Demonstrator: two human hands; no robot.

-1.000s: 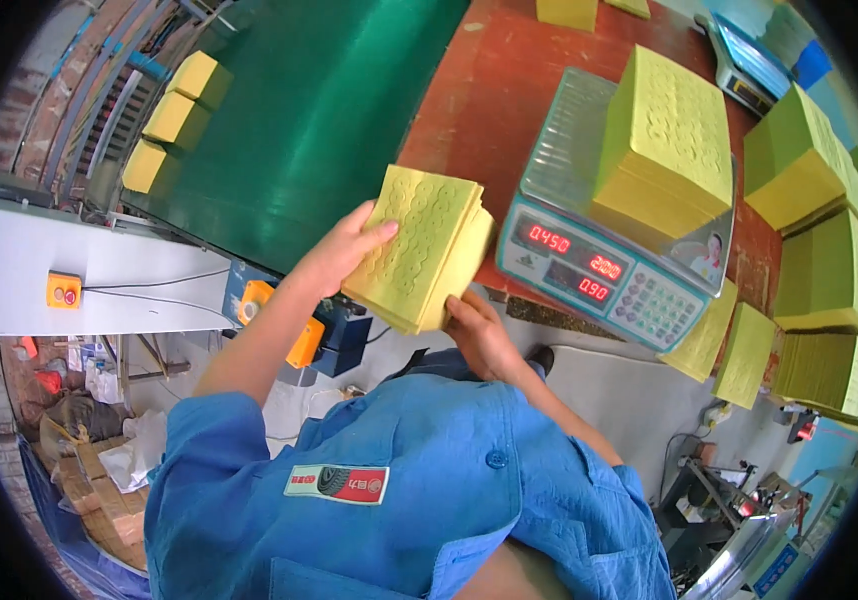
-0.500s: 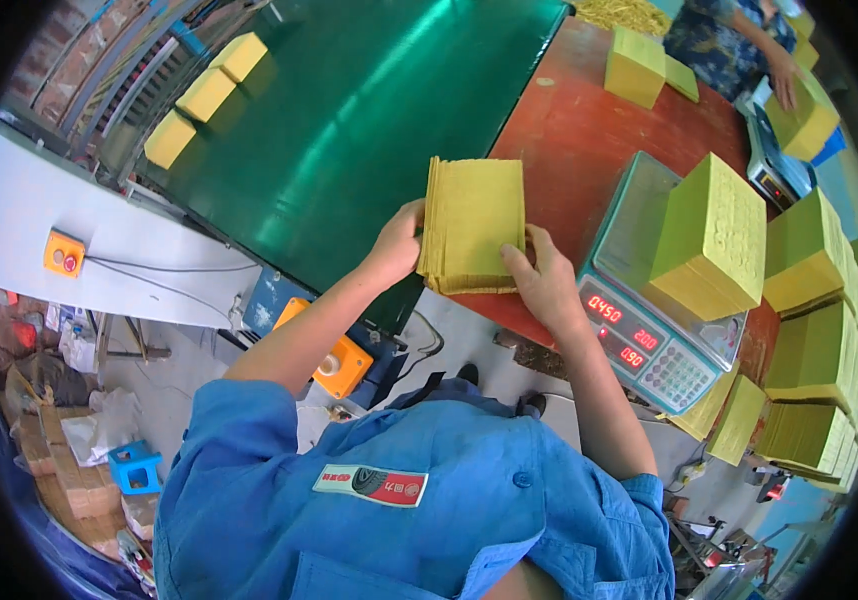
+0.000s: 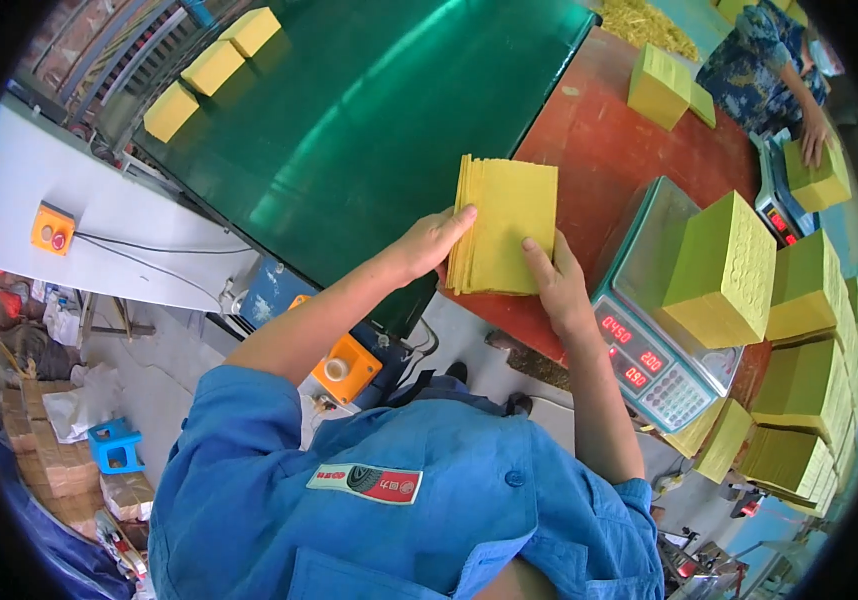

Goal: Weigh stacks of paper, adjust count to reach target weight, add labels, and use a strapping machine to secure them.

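A stack of yellow paper sheets [image 3: 511, 225] is held between my two hands, over the seam where the green conveyor belt [image 3: 369, 130] meets the red table [image 3: 589, 130]. My left hand [image 3: 434, 243] grips its left side, thumb on the top sheet. On the right side my right hand [image 3: 557, 280] is closed, its thumb resting on top. The sheet edges at the left look slightly uneven. To the right, a digital scale [image 3: 649, 235] with a lit red display carries a thick yellow paper block [image 3: 719, 270].
Three yellow blocks [image 3: 213, 67] lie along the belt's far left. More yellow stacks [image 3: 799, 385] stand right of the scale. At the upper right a co-worker's hand [image 3: 813, 135] touches a block on a second scale [image 3: 777, 185]. An orange switch box [image 3: 344, 368] sits below the belt.
The stack appears slightly farther right in view, as does the scene around it. My left thumb has come onto the top sheet. The co-worker's hand stays at the block on the second scale.
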